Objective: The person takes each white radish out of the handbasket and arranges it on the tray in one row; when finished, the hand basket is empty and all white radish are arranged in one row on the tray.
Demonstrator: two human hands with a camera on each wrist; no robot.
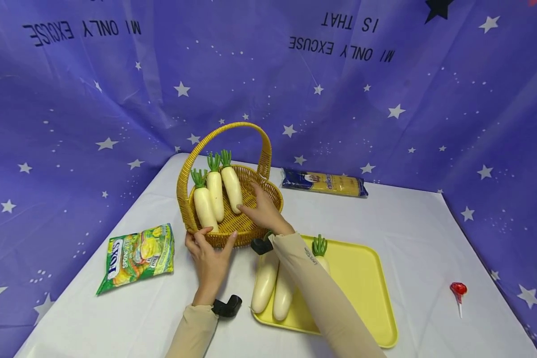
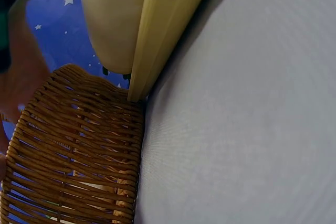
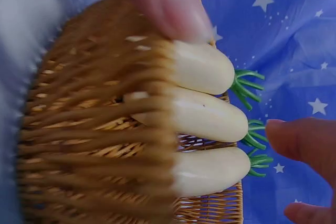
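Three white radishes [image 1: 215, 196] with cut green tops lean side by side in the left part of a brown wicker basket [image 1: 279, 196]. My left hand [image 1: 209, 261] holds the basket's front rim, its fingers hooked over the edge and the thumb spread to the right. Over the basket's right half, my right hand [image 1: 265, 211] has thumb and fingers apart with nothing between them. Its thumb is close to the lower end of the rightmost radish [image 3: 212, 171]. More white radishes [image 1: 265, 286] lie on a yellow tray [image 1: 376, 298], partly hidden under my right forearm.
Left of the basket lies a green candy bag [image 1: 138, 256]. A pack of spaghetti [image 1: 324, 183] rests at the table's back edge, and a red lollipop [image 1: 459, 293] at far right. The basket's tall handle [image 1: 223, 130] arches above it. A blue starry cloth [image 1: 250, 74] hangs behind.
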